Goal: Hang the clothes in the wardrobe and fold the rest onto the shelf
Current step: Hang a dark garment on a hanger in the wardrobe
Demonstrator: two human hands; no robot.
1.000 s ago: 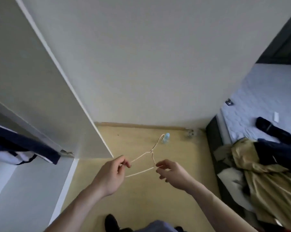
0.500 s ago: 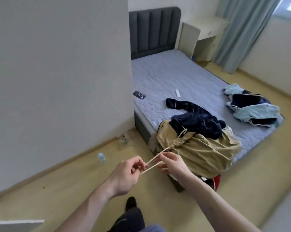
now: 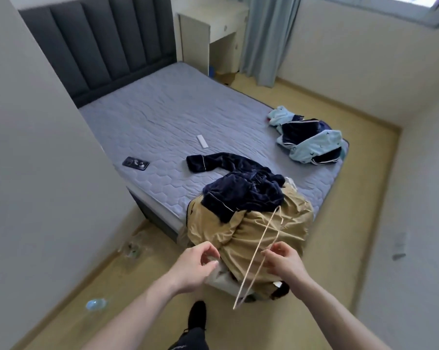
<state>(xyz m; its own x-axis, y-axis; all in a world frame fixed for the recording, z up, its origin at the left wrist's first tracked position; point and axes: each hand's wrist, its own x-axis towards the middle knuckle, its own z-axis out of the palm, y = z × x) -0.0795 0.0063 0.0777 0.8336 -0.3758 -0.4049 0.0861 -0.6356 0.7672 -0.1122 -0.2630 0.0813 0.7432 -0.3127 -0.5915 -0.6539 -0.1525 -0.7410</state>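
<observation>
Your right hand pinches the thin wire hanger partway along its length, fingers curled round the wire. Your left hand sits just beside it with fingers loosely curled; it seems to hold nothing, though the fingertips blur against the cloth behind. The hanger runs from near your foot up over the clothes, and its hook end is hard to make out against the tan fabric.

The clothes wait on the near corner of the bed: a tan jacket spilling over the edge, with a navy garment heaped on top, one sleeve stretched out across the mattress. Under the jacket more cloth shows – pale and dark bits, too covered to tell apart. A second heap of light-blue and navy clothes lies at the bed's far right corner, well apart from the first.

On the mattress you also have a phone near the left edge and a small white remote further in. A bottle lies on the floor at your left, blurred, and some clear clutter sits by the wall – I cannot tell what. The wardrobe is out of view. Beyond the bed stand a headboard, a white desk and a curtain.
</observation>
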